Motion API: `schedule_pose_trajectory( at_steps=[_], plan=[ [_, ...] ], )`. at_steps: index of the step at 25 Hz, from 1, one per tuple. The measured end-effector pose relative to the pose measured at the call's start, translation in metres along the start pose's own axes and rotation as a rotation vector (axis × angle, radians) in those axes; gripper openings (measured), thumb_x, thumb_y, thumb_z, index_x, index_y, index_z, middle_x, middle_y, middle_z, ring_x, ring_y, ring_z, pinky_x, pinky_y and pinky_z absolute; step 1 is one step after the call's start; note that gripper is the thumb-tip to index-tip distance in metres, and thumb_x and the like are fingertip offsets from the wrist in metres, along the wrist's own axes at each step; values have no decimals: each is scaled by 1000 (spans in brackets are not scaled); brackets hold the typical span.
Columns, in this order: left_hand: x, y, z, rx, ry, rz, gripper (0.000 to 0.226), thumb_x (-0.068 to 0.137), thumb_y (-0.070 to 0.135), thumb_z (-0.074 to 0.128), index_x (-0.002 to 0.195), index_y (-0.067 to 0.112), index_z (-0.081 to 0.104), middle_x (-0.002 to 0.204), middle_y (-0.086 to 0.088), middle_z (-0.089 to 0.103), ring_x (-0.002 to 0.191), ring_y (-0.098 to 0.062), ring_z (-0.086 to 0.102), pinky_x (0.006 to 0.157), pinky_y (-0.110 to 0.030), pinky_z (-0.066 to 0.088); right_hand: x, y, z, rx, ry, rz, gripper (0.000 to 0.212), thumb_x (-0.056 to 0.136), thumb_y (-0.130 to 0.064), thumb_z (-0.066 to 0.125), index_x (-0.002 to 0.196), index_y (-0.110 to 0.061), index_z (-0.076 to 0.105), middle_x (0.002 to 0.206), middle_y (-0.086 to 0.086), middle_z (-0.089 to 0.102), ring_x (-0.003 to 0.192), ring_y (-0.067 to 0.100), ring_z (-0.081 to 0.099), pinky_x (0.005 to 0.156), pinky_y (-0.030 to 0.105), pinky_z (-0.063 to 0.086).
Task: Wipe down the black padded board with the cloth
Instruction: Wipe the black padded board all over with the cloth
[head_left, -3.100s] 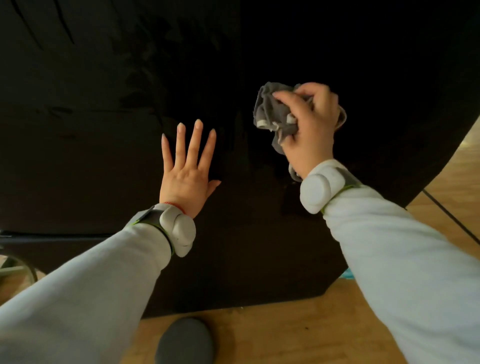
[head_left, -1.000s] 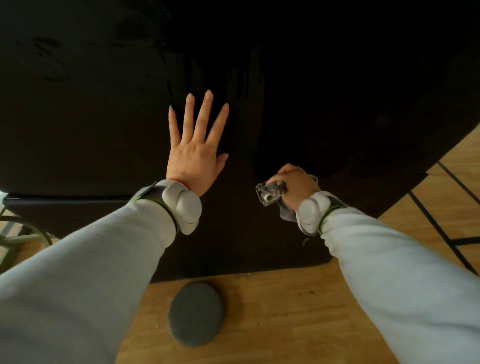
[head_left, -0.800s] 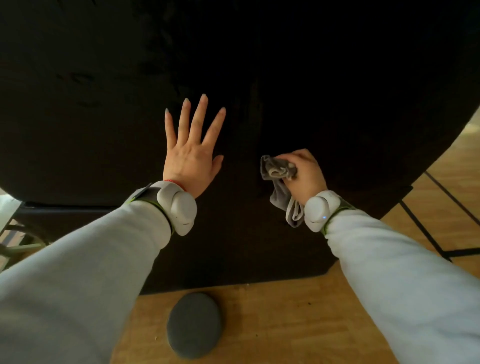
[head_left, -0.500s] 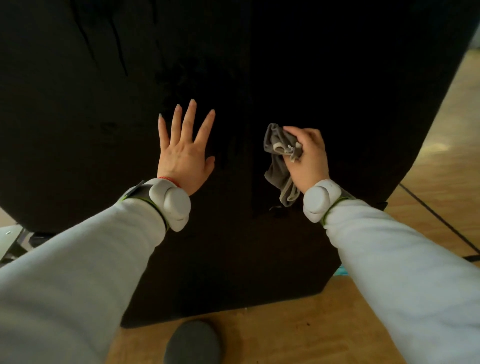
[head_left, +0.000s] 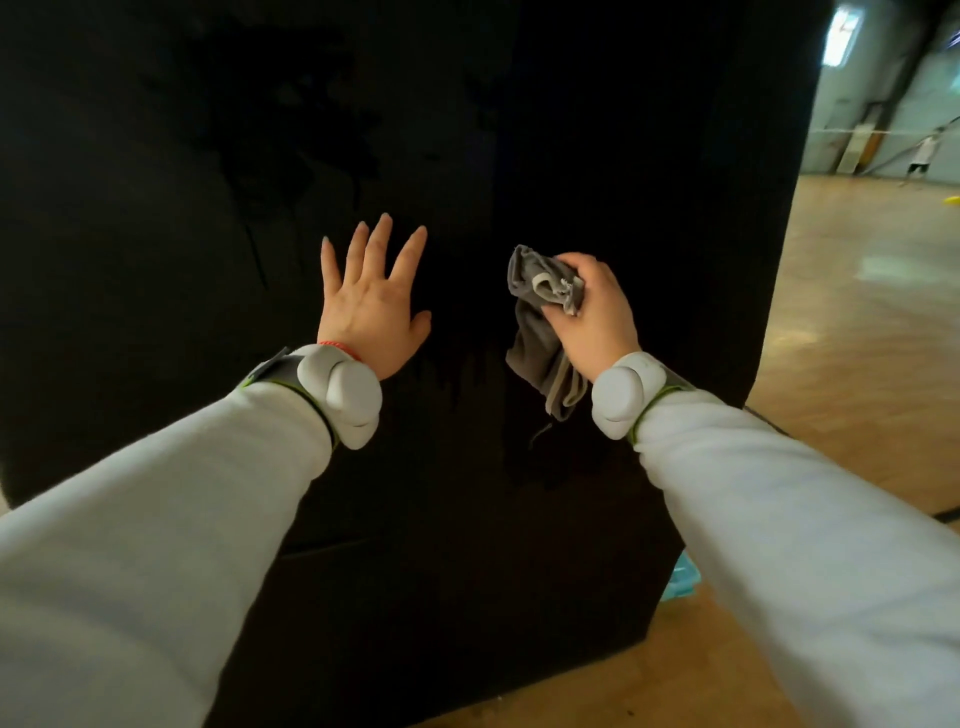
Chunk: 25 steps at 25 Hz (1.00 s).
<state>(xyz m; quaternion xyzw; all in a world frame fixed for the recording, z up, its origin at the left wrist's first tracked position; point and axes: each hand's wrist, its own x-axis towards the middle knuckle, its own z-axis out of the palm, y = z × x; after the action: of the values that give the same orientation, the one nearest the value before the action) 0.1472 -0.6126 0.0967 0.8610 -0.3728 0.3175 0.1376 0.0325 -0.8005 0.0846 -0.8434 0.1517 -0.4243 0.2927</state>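
The black padded board (head_left: 649, 156) stands upright and fills most of the view. My left hand (head_left: 371, 306) lies flat against it with fingers spread and straight. To its right, my right hand (head_left: 595, 312) grips a bunched grey cloth (head_left: 540, 322) against the board's surface; a loose end of the cloth hangs down beside my wrist. Both wrists wear pale grey bands over light sleeves.
Wooden floor (head_left: 857, 338) stretches away on the right of the board and shows below its bottom edge. A small turquoise object (head_left: 680, 577) peeks out at the board's lower right corner. A person (head_left: 922, 156) stands far off by the hall's back wall.
My right hand has carried the cloth up the board from low near its bottom edge to about the height of my left hand. The view has tilted upward; the left hand stays flat.
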Motion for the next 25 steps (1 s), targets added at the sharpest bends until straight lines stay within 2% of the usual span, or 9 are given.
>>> schedule_pose_trajectory(
  at_steps=[9,17,21,25],
  plan=[
    [63,-23,-48,60,106,-26,77,89,30,56,150,20,9,156,-14,4,144,-32,-2,113,-51,-6,73,-56,-2,2,75,-189,35,86,-13,61,120,-18,54,118,3,49,103,17,53,77,20,38],
    [140,-28,-94,164,346,10,72,90,34,52,149,20,12,157,-13,1,144,-32,-4,114,-49,-6,164,-105,-32,11,291,-362,36,81,-6,59,115,-16,56,120,5,50,112,22,47,81,24,38],
    [164,-29,-101,264,280,-58,86,88,50,51,150,21,-2,156,-13,-12,142,-34,-14,114,-51,-7,195,-129,-55,-59,325,-436,33,81,-8,56,112,-17,57,118,5,50,110,21,45,81,26,39],
    [165,-33,-95,336,228,-75,94,87,55,50,148,20,-13,153,-14,-21,140,-35,-20,113,-53,-10,213,-142,-62,-162,348,-500,33,82,-9,56,113,-20,58,119,5,49,111,22,44,84,28,39]
  ],
)
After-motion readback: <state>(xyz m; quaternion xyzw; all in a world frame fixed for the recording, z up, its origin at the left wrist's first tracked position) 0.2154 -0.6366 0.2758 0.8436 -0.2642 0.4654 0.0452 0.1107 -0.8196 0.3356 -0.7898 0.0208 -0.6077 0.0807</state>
